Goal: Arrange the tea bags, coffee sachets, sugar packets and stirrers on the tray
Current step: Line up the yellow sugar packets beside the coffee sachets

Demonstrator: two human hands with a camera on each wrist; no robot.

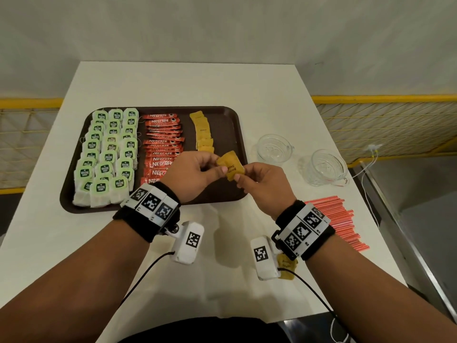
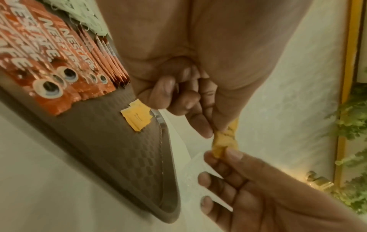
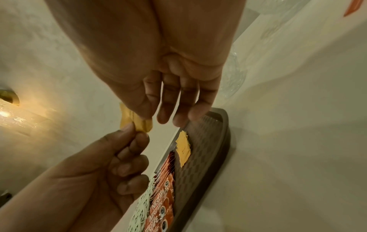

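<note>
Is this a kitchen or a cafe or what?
Probably a hotel or cafe drinks station, not a kitchen: a tray of tea bags and coffee sachets on a white table, with glass cups beside it.

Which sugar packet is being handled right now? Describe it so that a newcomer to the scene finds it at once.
Start at the brown tray on the white table, with its far-to-near column of yellow sugar packets. Just past that column's near end, the held sugar packet is pinched between the left hand and right hand. Unlike the rest, it is lifted up, not lying flat.
</note>
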